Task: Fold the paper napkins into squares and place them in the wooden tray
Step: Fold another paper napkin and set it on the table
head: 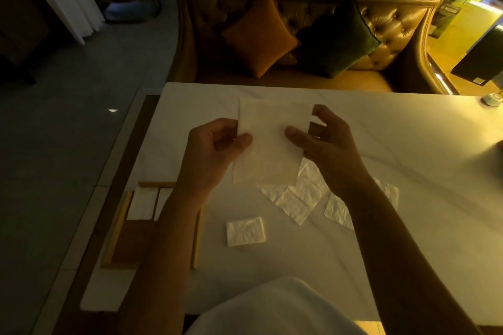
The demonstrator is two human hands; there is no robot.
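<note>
A white paper napkin [269, 141] is held up above the table, unfolded and roughly rectangular. My left hand [212, 152] pinches its left edge between thumb and fingers. My right hand [324, 141] pinches its right edge, thumb on the front. Below it, several flat napkins [299, 198] lie spread on the white table. One small folded square napkin [245, 231] lies near the front. The wooden tray [119, 223] sits at the table's left edge, partly hidden by my left forearm, with folded white napkins [141, 205] in its far end.
The white marble table [408, 149] stretches to the right. A small round white object [492, 99] sits at its far right corner. Beyond the table stands a tufted sofa with an orange cushion [258, 35] and a dark green cushion [337, 38].
</note>
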